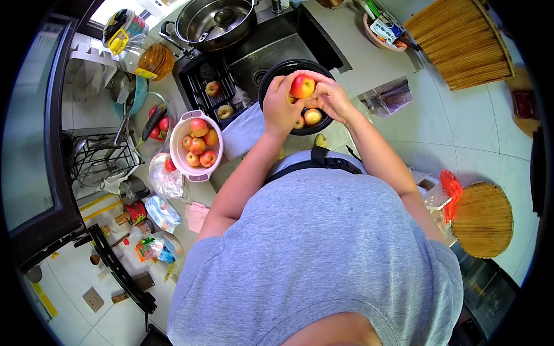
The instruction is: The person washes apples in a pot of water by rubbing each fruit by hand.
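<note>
Cupping a red-and-yellow apple [302,86] between them, the left hand [278,105] and right hand [330,97] were above the black basin [321,65], in which more apples [313,117] lay. The fingers of both hands were curled around the apple, pinching it from its two sides; how the thumbs sat could not be told. A slick skin or a loosened hold could have let the apple drop onto the fruit below and bruise it. A wrist knocking the rim could have tipped the basin, whose support was hidden.

Leftward, a pink basin [199,177] of apples stood on the surface [369,75]. An apple [213,89] and a paler fruit [225,111] lay on the black rack [227,81] in the sink [294,43]. The black basin blocked the sink's near edge, while a large lidded pot [245,29] blocked its far-left corner.
</note>
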`<state>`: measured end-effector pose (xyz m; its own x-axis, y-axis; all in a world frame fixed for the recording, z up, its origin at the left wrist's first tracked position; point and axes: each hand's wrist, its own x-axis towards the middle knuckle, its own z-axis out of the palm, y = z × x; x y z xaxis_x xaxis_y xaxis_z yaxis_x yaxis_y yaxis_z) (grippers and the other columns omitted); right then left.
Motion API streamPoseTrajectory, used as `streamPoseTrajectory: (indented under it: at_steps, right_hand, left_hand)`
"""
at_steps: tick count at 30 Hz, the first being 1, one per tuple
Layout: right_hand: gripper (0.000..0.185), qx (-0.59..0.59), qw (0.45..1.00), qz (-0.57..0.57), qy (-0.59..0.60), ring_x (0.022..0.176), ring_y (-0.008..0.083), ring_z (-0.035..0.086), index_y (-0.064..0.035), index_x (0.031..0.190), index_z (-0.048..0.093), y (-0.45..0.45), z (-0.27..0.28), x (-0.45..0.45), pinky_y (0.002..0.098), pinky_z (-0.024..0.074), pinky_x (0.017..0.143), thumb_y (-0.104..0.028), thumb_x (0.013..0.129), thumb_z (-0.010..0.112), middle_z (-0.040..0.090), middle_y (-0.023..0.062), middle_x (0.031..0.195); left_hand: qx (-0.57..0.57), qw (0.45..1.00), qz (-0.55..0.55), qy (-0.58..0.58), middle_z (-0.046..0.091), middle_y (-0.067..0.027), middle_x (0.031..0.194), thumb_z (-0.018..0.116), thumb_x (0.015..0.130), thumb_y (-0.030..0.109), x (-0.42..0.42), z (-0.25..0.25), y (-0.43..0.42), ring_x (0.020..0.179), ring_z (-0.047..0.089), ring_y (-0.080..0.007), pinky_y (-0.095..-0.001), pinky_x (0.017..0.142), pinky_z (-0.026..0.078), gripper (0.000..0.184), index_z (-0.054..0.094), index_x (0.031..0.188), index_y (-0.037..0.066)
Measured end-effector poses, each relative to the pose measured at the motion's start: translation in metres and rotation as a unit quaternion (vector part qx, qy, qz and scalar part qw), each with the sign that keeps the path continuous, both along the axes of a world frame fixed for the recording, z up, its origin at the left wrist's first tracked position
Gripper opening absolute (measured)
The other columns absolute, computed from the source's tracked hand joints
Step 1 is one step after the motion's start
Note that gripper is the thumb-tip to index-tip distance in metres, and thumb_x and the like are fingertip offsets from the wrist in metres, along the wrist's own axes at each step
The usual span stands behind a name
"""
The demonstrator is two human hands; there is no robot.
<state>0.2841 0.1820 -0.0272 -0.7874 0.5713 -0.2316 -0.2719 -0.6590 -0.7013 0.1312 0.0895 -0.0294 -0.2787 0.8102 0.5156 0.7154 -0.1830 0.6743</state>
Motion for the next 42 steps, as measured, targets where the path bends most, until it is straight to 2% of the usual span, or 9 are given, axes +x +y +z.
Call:
streamPoseTrajectory:
  at_steps: [6, 11, 23, 29, 31, 33, 35, 36, 42]
  right_hand:
    - [0.055, 0.203, 0.951, -0.047, -0.230, 0.101, 0.0229, 0.071, -0.0100, 0.140, 0.057, 0.002, -0.052, 0.001, 0.0336, 0.0582, 0.088, -0.021, 0.089, 0.074, 0.065, 0.0123, 0.129]
    - [0.055, 0.535, 0.610, -0.016, -0.585, 0.099, 0.0310, 0.069, -0.0192, 0.128, 0.065, -0.001, -0.046, -0.006, 0.0425, 0.0565, 0.084, -0.029, 0.078, 0.084, 0.059, 0.0118, 0.122]
    - [0.050, 0.706, 0.445, 0.105, -0.542, 0.111, 0.0321, 0.059, -0.0219, 0.121, 0.069, 0.002, -0.091, -0.041, 0.0449, 0.0475, 0.093, -0.025, 0.073, 0.082, 0.066, 0.0094, 0.111]
    - [0.052, 0.681, 0.510, 0.163, -0.500, 0.119, 0.0351, 0.060, -0.0197, 0.125, 0.063, 0.013, -0.092, -0.035, 0.0483, 0.0498, 0.098, -0.022, 0.076, 0.080, 0.067, 0.0128, 0.119]
    - [0.049, 0.560, 0.748, 0.004, -0.356, 0.107, 0.0373, 0.065, -0.0186, 0.123, 0.063, 0.020, -0.093, -0.038, 0.0470, 0.0522, 0.093, -0.026, 0.078, 0.080, 0.069, 0.0133, 0.111]
    - [0.038, 0.539, 0.772, -0.058, -0.331, 0.077, 0.0289, 0.069, -0.0146, 0.115, 0.062, 0.021, -0.085, -0.038, 0.0365, 0.0549, 0.069, -0.033, 0.086, 0.077, 0.069, 0.0099, 0.093]
    - [0.028, 0.120, 0.961, 0.022, -0.248, 0.057, 0.0154, 0.059, -0.0144, 0.106, 0.061, 0.022, -0.060, -0.036, 0.0250, 0.0417, 0.047, -0.040, 0.097, 0.067, 0.062, 0.0042, 0.081]
    - [0.035, 0.112, 0.962, -0.010, -0.248, 0.046, 0.0068, 0.044, -0.0152, 0.097, 0.058, 0.015, -0.048, -0.040, 0.0211, 0.0255, 0.039, -0.050, 0.103, 0.052, 0.053, 0.0000, 0.072]
    - [0.044, -0.081, 0.977, 0.056, -0.187, 0.037, 0.0078, 0.036, -0.0139, 0.088, 0.058, 0.020, -0.030, -0.035, 0.0228, 0.0229, 0.036, -0.052, 0.104, 0.042, 0.048, -0.0019, 0.058]
  left_hand:
    - [-0.181, 0.982, -0.039, -0.030, 0.070, -0.0177, 0.112, 0.077, 0.083, 0.020, -0.009, -0.039, 0.003, 0.100, 0.067, -0.0340, -0.0418, 0.088, 0.054, 0.050, 0.064, 0.129, 0.004]
    - [-0.187, 0.980, -0.009, 0.064, 0.070, -0.0170, 0.110, 0.076, 0.082, 0.015, -0.020, -0.060, -0.003, 0.103, 0.065, -0.0356, -0.0447, 0.093, 0.053, 0.038, 0.069, 0.118, 0.003]
    - [-0.167, 0.986, -0.017, 0.026, 0.068, -0.0179, 0.110, 0.075, 0.080, 0.009, -0.035, -0.074, -0.009, 0.103, 0.064, -0.0378, -0.0447, 0.093, 0.052, 0.038, 0.068, 0.116, 0.001]
    - [-0.210, 0.977, -0.028, -0.013, 0.069, -0.0185, 0.110, 0.075, 0.082, 0.011, -0.040, -0.069, -0.004, 0.103, 0.066, -0.0365, -0.0419, 0.092, 0.053, 0.035, 0.069, 0.115, 0.001]
    - [-0.213, 0.972, -0.039, -0.087, 0.068, -0.0196, 0.116, 0.075, 0.087, 0.016, -0.039, -0.066, -0.005, 0.108, 0.066, -0.0340, -0.0396, 0.096, 0.052, 0.043, 0.064, 0.126, 0.001]
    - [-0.176, 0.975, -0.064, -0.118, 0.068, -0.0196, 0.119, 0.075, 0.089, 0.019, -0.036, -0.064, 0.000, 0.109, 0.066, -0.0331, -0.0388, 0.097, 0.051, 0.049, 0.060, 0.132, 0.003]
    - [-0.138, 0.975, -0.094, -0.147, 0.067, -0.0195, 0.122, 0.075, 0.090, 0.022, -0.030, -0.063, 0.007, 0.111, 0.066, -0.0323, -0.0380, 0.099, 0.050, 0.055, 0.056, 0.139, 0.004]
    - [-0.073, 0.985, -0.099, -0.121, 0.067, -0.0188, 0.121, 0.076, 0.089, 0.025, -0.024, -0.059, 0.011, 0.113, 0.064, -0.0338, -0.0406, 0.100, 0.049, 0.062, 0.052, 0.143, 0.005]
    - [-0.014, 0.974, -0.129, -0.185, 0.066, -0.0161, 0.118, 0.080, 0.084, 0.027, -0.010, -0.035, 0.026, 0.108, 0.065, -0.0341, -0.0406, 0.096, 0.051, 0.053, 0.057, 0.127, 0.005]
